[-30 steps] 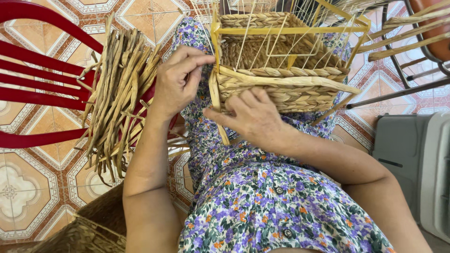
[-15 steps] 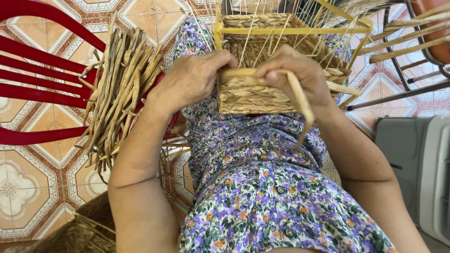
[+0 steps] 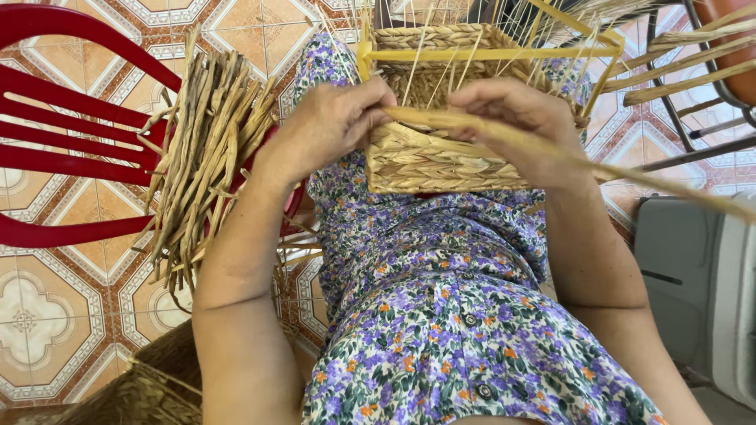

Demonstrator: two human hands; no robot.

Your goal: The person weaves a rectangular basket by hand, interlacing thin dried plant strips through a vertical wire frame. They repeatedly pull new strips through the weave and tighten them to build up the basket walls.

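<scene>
The tiled floor is the biggest thing here, with orange and cream patterns. A person in a flowery purple dress sits above it and looks down at their own lap.

On the person's left stands a red plastic chair. A thick bundle of dry straw strips lies across its seat and hangs over the edge. On the other side there is a grey box, and a dark metal frame stands above it. Low in the near corner, part of another woven piece peeks in.

On the lap sits a half-made woven basket. It is built around a yellow frame, and thin straw stakes stick up from it. The lower rows of the near wall look tight and finished, and a woven band shows along the far top edge. The near wall stops below the yellow bar, so it looks like more rows are left to weave.

The left hand presses on the near top corner of the basket, with its fingers curled around the end of a long straw strip. The right hand has its fingers closed on the same strip farther along. The strip runs flat across the basket's top edge, and its loose end trails off to the person's right, over the grey box.
</scene>
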